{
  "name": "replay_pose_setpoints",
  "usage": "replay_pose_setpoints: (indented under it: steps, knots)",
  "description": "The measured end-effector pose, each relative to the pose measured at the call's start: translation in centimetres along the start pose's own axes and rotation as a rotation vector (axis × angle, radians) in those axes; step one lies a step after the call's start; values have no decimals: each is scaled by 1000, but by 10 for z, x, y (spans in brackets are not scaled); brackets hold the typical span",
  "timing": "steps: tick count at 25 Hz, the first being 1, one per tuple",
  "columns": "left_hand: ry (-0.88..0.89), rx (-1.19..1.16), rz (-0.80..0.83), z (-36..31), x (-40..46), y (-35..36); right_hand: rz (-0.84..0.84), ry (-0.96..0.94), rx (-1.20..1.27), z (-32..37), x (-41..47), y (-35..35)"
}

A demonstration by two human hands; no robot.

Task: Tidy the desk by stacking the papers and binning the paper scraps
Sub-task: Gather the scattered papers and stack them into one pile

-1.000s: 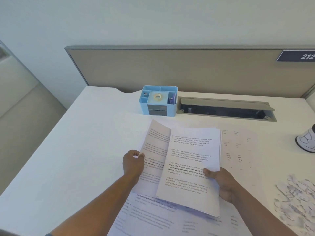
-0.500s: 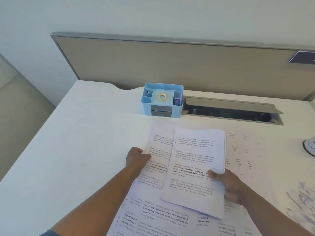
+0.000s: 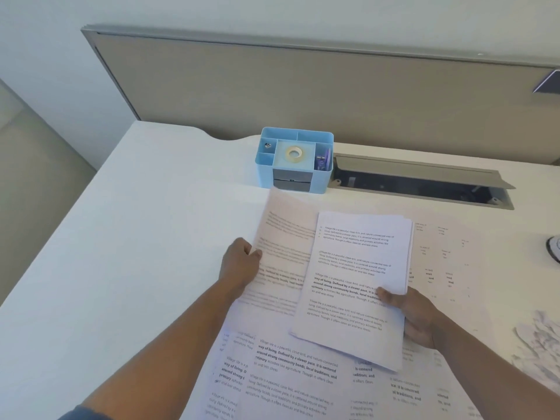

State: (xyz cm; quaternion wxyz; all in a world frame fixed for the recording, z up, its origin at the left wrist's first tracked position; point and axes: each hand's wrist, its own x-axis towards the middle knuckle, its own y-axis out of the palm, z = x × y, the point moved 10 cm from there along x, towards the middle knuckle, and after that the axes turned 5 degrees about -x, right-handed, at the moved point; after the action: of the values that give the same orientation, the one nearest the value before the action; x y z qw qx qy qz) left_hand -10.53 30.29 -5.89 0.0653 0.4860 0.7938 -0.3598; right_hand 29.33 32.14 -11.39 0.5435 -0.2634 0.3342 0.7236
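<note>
My right hand [image 3: 412, 316] grips a stack of printed papers [image 3: 357, 280] by its right edge, thumb on top, above the desk. My left hand [image 3: 241, 263] pinches the left edge of a single printed sheet [image 3: 285, 253], which is lifted and tilted beside the stack. More printed sheets [image 3: 291, 377] lie flat on the white desk [image 3: 136, 237] under and in front of both hands, and others lie to the right [image 3: 439, 268]. A heap of white paper scraps [image 3: 539, 344] lies at the right edge of the view.
A blue desk organiser [image 3: 295, 160] with a tape roll stands at the back, next to an open cable tray [image 3: 421, 180]. A beige partition [image 3: 303, 92] closes the rear. A dark and white object [image 3: 554, 248] sits at the far right edge.
The left hand first pressed the single sheet down, then lifted its left edge again. The stack in the right hand stayed in place. The view shifted slightly left.
</note>
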Motion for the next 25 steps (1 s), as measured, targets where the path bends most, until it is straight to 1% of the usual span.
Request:
replay_pose_setpoints:
  steps: [2,5,8,10,12,17,21,23,25]
  knots:
    - [92,25,-58,-17,-4,-24,14,-1,12,0,1,0]
    - [190,-77,-112,-39,-17,-63,22,2,3,-1,1,0]
    - [288,-81,-189,-61,-34,-103,16,-3,-4,-2,0,1]
    - [347,-94,-206,-77,-45,-121,1,-6,-12,-1,-1,2]
    - [374,-157,-181,-91,-56,-130,-16,-5,-11,-1,-2,3]
    - [354,-384,-30,-111,-75,-130,-55,-22,-23,3,-11,8]
    - [249,-521,117,-104,-79,-104,-35,-84,15,11,-28,26]
    - [195,-446,165,-90,-84,-75,-11,-113,23,14,-38,39]
    - [155,-301,171,-70,-88,-45,3,-129,33,14,-48,49]
